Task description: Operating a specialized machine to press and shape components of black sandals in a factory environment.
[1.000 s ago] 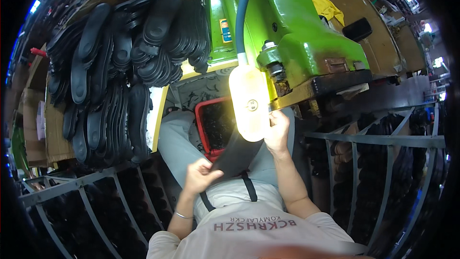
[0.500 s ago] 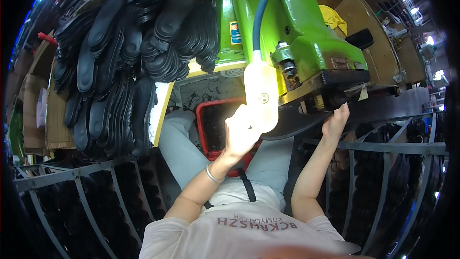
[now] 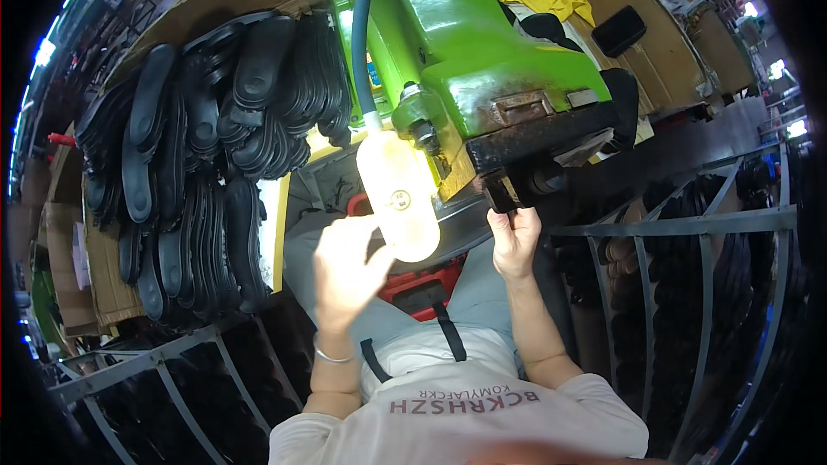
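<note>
Little room, right hand (image 3: 517, 245) to machine (image 3: 482, 69)

You're in a workshop that handles shoe parts: a green machine (image 3: 500, 77) fills the frame's upper middle, black shoe soles (image 3: 153, 90) are piled at upper left, metal racks (image 3: 741, 222) flank you at lower left and right, and lights (image 3: 45, 52) shine in the upper corners.

The pale shirt (image 3: 431, 426) bears reddish lettering (image 3: 465, 403); bracelet (image 3: 332, 356) silvery; trousers (image 3: 488, 293) greyish.

Machine (image 3: 482, 60) glossy, painted; soles (image 3: 257, 65) smooth; carton (image 3: 668, 56) matt cardboard.
</note>
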Action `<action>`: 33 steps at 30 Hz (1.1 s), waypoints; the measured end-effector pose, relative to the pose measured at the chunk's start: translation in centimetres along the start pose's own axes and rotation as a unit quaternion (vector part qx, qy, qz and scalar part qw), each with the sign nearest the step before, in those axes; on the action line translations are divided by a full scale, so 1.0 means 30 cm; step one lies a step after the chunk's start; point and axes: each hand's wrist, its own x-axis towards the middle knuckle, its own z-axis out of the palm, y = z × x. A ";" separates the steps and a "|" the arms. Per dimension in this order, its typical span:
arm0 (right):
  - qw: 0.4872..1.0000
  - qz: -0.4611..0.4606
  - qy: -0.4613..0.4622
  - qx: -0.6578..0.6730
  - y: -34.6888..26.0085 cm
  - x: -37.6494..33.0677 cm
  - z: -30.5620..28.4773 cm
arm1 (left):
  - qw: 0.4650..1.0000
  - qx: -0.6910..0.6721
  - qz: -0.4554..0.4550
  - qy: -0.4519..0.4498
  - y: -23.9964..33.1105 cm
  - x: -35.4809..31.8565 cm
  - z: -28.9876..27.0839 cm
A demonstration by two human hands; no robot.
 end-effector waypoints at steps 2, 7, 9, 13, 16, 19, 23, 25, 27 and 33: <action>1.000 -0.008 0.028 0.006 -0.012 0.005 -0.002 | 0.991 0.035 0.118 0.045 0.090 0.050 0.049; 0.997 0.022 0.046 0.064 -0.016 0.017 -0.008 | 0.988 0.048 0.146 0.031 0.077 0.103 0.032; 0.995 0.062 0.038 0.065 -0.019 -0.007 0.009 | 0.991 0.007 0.133 0.010 -0.009 0.088 0.039; 0.991 0.096 0.013 0.094 -0.030 -0.035 0.075 | 0.997 -0.025 0.025 -0.066 -0.044 0.037 0.023; 0.989 0.103 -0.013 0.102 -0.028 -0.021 0.096 | 0.992 -0.066 -0.106 0.006 0.003 -0.046 0.033; 0.989 0.115 -0.070 0.065 -0.031 0.016 0.085 | 0.972 -0.106 -0.204 0.052 0.061 -0.132 0.102; 0.987 0.126 -0.088 0.056 -0.056 0.029 0.098 | 0.957 -0.217 -0.191 0.034 0.062 -0.167 0.197; 0.992 0.087 -0.087 -0.014 -0.029 -0.003 0.070 | 0.952 -0.246 -0.183 0.012 0.077 -0.125 0.216; 0.995 0.093 -0.022 -0.011 0.000 -0.050 0.047 | 0.947 -0.272 -0.172 -0.009 0.082 -0.086 0.233; 0.939 0.283 -0.194 -0.007 0.092 -0.348 -0.078 | 0.963 -0.240 -0.122 -0.007 0.040 -0.052 0.301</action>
